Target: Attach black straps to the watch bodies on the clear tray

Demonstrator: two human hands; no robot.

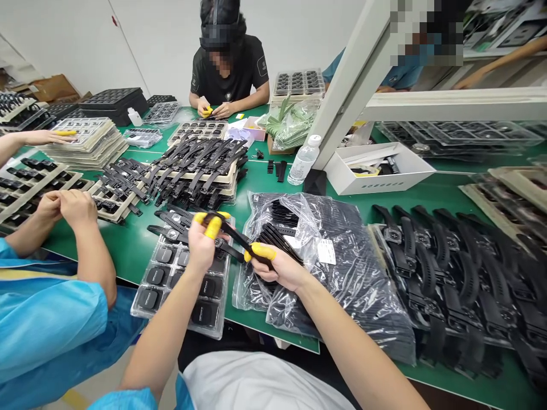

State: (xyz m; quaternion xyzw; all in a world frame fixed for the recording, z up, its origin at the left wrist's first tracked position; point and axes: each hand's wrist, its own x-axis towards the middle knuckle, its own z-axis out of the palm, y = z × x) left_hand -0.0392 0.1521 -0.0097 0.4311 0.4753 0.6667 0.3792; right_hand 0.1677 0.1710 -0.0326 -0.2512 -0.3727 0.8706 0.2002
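A black watch strap [235, 234] is stretched between my two hands. My left hand [201, 242], with yellow finger covers, is closed on its upper-left end. My right hand [280, 265], also with yellow finger covers, grips the lower-right end; the fingers partly hide what is there. Below my left hand lies a clear compartment tray [177, 310] of square black pieces, with several black watches [171, 233] across its back edge. Under and beside my right hand is a clear plastic bag [337, 256] packed with black straps.
Stacked trays of watches [196, 165] stand ahead. Rows of black watches [448, 267] lie at right. A bottle [304, 159] and a white box [380, 171] stand behind the bag. A co-worker's hands [68, 205] are at left; another person [228, 68] sits opposite.
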